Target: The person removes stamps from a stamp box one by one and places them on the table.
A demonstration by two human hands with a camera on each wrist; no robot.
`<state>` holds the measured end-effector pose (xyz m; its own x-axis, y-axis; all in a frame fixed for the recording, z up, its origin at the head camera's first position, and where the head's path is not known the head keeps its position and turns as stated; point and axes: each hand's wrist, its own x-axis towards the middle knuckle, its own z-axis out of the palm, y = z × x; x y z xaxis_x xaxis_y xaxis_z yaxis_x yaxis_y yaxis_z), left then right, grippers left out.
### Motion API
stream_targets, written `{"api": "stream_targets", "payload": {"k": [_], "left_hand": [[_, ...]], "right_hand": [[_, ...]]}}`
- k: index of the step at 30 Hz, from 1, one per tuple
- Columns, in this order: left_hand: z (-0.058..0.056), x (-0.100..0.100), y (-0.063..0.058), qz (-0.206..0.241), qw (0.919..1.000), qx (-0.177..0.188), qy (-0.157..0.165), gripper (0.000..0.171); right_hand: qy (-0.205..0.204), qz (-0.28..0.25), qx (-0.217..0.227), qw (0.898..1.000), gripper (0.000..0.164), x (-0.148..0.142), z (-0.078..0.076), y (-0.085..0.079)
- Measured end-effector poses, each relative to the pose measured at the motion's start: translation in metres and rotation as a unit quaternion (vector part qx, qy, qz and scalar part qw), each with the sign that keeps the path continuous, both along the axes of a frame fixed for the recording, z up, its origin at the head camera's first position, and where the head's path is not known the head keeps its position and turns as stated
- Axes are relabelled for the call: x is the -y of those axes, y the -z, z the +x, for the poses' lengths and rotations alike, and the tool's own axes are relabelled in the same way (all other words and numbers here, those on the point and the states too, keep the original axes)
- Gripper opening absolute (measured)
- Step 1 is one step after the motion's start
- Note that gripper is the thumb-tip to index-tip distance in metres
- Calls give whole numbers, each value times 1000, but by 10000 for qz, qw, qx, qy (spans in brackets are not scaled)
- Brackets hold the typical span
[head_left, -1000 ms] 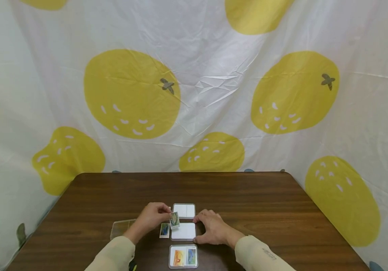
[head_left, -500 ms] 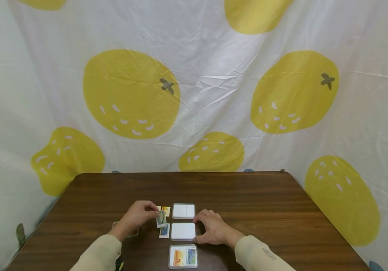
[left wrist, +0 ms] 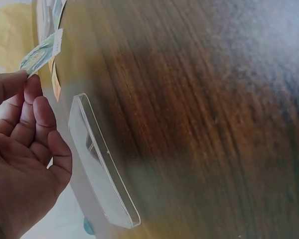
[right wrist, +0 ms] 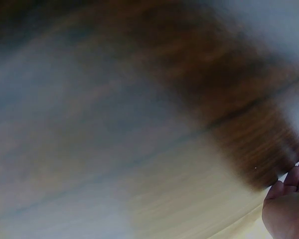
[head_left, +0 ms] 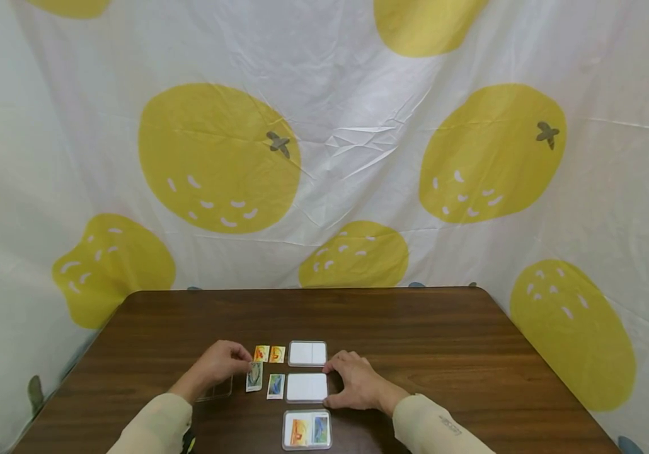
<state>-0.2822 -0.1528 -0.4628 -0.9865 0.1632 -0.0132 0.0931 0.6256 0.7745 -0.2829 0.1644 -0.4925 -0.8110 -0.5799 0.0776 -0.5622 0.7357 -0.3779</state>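
My left hand [head_left: 219, 364] pinches a green postage stamp [head_left: 254, 377] by its upper end, between thumb and index finger. In the left wrist view the stamp [left wrist: 42, 51] shows a white margin, tilted over the table. To its right lies a blue-green stamp [head_left: 276, 386], and behind it are two orange stamps [head_left: 276, 354]. My right hand [head_left: 358, 381] holds the middle clear case [head_left: 307, 388] with a white insert, thumb and fingers at its right-hand corners. Only the edge of this hand [right wrist: 289, 209] shows in the right wrist view.
Behind the middle case lies a second white-insert case [head_left: 307, 354]. Nearer me, another case [head_left: 307, 430] contains an orange and a blue stamp. A transparent lid [left wrist: 102, 164] lies under my left wrist on the brown wooden table [head_left: 415, 334]. A lemon-print curtain [head_left: 358, 157] hangs behind.
My left hand has carried the green stamp leftward from over the middle case, past the blue-green stamp, and lowered it. The orange stamps are now uncovered. My right hand has stayed put.
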Motion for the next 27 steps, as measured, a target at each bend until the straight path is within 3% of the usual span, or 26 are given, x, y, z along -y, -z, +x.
{"api": "stream_targets", "payload": {"k": [9, 19, 27], "left_hand": [[0, -5, 9, -457, 9966, -586, 357, 9], [1, -10, 15, -951, 9920, -783, 275, 14], [2, -14, 15, -1476, 9833, -1028, 288, 17]], "right_hand": [[4, -28, 4, 10000, 49, 0, 0, 1], [9, 3, -23, 10000, 50, 0, 0, 1], [27, -29, 76, 10000, 50, 1, 0, 0]]}}
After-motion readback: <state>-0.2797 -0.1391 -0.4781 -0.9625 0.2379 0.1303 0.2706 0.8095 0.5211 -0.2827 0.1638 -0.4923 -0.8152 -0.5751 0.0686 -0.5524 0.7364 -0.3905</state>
